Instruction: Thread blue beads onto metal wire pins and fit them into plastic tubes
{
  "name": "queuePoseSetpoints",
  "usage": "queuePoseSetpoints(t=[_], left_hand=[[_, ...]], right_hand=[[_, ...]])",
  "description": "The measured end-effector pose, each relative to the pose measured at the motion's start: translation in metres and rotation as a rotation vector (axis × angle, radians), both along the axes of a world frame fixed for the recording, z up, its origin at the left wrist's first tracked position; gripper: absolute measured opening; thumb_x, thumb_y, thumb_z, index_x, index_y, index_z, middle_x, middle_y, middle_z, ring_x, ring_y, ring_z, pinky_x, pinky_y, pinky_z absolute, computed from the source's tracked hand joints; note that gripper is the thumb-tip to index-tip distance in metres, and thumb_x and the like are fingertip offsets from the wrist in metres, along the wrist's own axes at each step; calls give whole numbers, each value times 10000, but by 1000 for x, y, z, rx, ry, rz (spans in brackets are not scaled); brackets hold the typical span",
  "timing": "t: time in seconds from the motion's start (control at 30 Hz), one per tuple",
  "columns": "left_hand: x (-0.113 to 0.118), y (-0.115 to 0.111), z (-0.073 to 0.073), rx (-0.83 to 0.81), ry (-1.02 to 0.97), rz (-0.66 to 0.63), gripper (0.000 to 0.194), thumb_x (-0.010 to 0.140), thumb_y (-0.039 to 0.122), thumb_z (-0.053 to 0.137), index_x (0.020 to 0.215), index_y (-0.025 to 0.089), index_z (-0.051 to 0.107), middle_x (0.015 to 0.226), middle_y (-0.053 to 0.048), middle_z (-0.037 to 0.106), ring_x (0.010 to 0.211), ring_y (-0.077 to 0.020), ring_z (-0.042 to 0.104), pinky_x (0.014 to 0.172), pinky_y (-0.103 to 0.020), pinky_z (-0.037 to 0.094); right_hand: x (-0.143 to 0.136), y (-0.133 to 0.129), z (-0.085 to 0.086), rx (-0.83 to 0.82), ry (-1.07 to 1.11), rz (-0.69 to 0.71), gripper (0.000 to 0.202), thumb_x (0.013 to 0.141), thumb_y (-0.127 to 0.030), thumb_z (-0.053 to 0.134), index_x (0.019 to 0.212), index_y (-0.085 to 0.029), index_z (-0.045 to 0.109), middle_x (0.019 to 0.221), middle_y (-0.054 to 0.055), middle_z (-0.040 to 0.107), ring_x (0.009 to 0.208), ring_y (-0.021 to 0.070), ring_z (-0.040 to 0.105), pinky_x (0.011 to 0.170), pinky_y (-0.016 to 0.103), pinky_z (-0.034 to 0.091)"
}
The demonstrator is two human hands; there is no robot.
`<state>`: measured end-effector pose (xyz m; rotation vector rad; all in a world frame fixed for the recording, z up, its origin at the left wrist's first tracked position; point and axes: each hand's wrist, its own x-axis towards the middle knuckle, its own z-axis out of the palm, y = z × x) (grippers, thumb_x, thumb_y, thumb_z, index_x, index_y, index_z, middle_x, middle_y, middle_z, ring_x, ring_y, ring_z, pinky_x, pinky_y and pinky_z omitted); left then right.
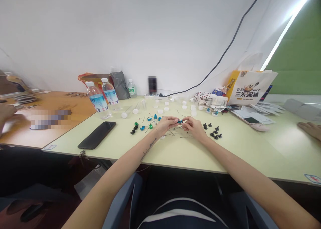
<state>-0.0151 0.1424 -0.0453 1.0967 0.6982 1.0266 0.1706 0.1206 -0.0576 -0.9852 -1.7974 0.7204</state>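
Observation:
Both hands meet over the middle of the table. A small shiny blue part [180, 121] with a dark end sits between their fingertips. My left hand [167, 124] pinches it from the left. From the right, the closed fingers of my right hand [193, 126] grip its dark end, partly hiding it. Left of the hands lie small blue parts [149, 119], green parts [150, 126] and black parts [134, 129]. Several black knob-like pieces [216, 133] with stems lie right of my right hand. Thin metal rods [185, 137] are scattered below and around the hands.
A black phone [96, 135] and two water bottles [99, 101] stand or lie at left. White caps [166, 104] and clear tubes [136, 107] line the back. A paper bag [247, 88] stands right. Other people's hands [311, 130] show at both edges.

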Motion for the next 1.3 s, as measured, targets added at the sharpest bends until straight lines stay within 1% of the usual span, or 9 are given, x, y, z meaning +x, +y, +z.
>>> queuePoseSetpoints(t=[0.1,0.33,0.7,0.97,1.13,1.3], left_hand=[[0,0,0,0,-2,8,178,679,148,710,830,74,650,862,-87,667,816,-149,652,902,-282,466],[0,-1,1,5,-4,-10,180,681,151,709,832,70,653,882,-95,667,825,-152,652,903,-281,466],[0,0,0,-10,12,-2,178,678,146,710,832,76,653,852,-84,671,813,-145,651,890,-267,473],[0,-1,1,-7,17,1,156,687,142,702,820,80,649,842,-81,674,802,-141,655,908,-281,468],[0,0,1,9,14,-5,164,686,158,703,825,86,655,846,-76,676,807,-140,654,904,-275,469],[-1,1,-2,25,7,-14,177,675,164,714,821,82,657,845,-76,673,802,-142,651,899,-280,472]], right_hand=[[0,-1,1,2,-6,-11,260,786,-396,550,959,-203,536,665,10,660,535,142,612,552,277,520],[0,0,1,-4,5,0,255,785,-413,542,927,-201,544,665,12,657,535,143,610,554,284,528],[0,0,-1,-3,5,7,264,791,-424,532,919,-194,555,677,20,658,536,138,604,547,277,520],[0,0,0,-4,2,0,282,780,-447,535,903,-194,559,660,17,659,528,141,604,537,275,516],[0,-2,1,-3,-2,-5,270,789,-418,538,962,-210,537,671,8,661,539,143,610,545,273,518],[-1,-1,1,-9,2,-5,245,788,-410,543,924,-206,532,658,6,653,533,143,608,539,273,517]])
